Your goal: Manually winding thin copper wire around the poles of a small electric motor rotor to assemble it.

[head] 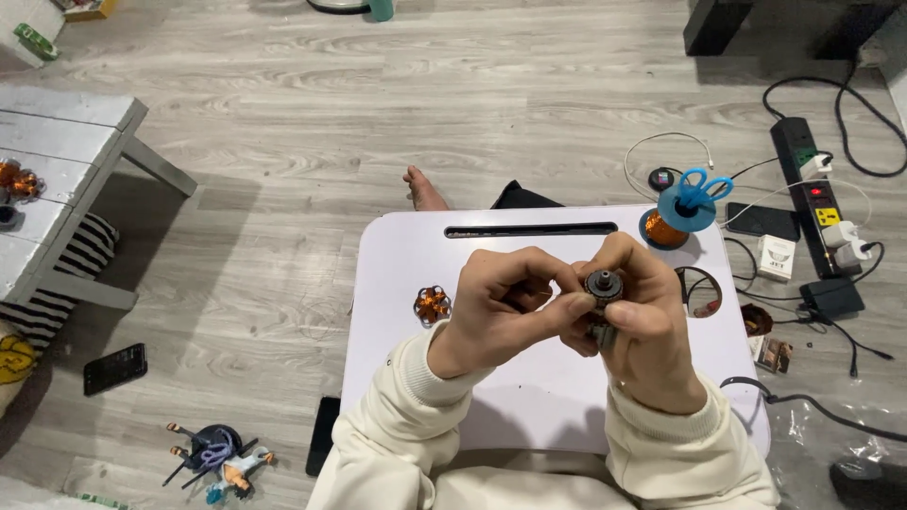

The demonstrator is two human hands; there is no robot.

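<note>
Both hands meet above the middle of a white lap tabletop (pixel 529 397) with a slot along its far edge. The right hand (pixel 647 331) has its fingers (pixel 631 316) closed around a small grey motor part (pixel 603 285), a round piece with a short shaft end facing up; its lower body is hidden in the grip, so its exact shape is hard to tell. The left hand (pixel 501 312) comes in from 9 o'clock of the part, its fingers curled and the thumb tip pressed against the part's side. Both wrists wear cream sleeves (pixel 416 425).

On the tabletop at 9 o'clock of the hands, near but apart, lies a copper-wound stator (pixel 433 304). At 1 o'clock, on the tabletop's far right corner, stands a blue spool of copper wire (pixel 673 219) with blue-handled scissors (pixel 704 189) resting on top. At 3 o'clock is a round cup hole (pixel 701 291) in the tabletop.

On the grey wood floor, a power strip (pixel 812 189) with plugs lies at 2 o'clock, well apart. A dark phone (pixel 114 367) lies at 9 o'clock, and a small figurine (pixel 219 460) at 8 o'clock. A bare foot (pixel 423 192) shows beyond the tabletop at 11 o'clock.
</note>
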